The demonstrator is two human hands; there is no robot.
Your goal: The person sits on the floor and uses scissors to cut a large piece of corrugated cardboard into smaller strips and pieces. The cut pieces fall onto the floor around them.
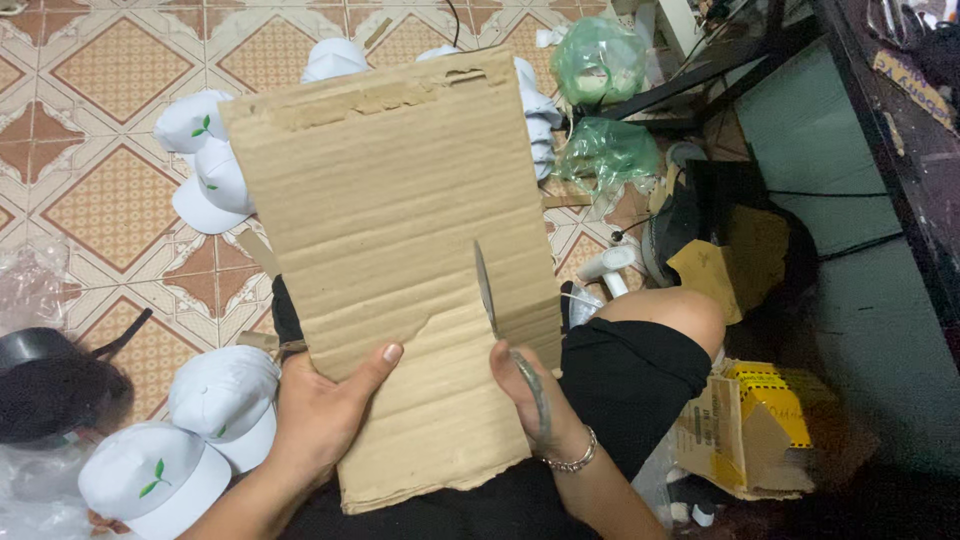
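While we sit on the tiled floor (110, 205), our left hand (320, 415) grips the cardboard (390, 250) at its lower left edge, thumb on top, fingers shut under it. Right hand (535, 395) is closed on scissors (490, 290), blades part open & cutting up into the sheet's lower right. Cardboard lies over our lap, w/ white caps (215, 180) beyond & left of it.
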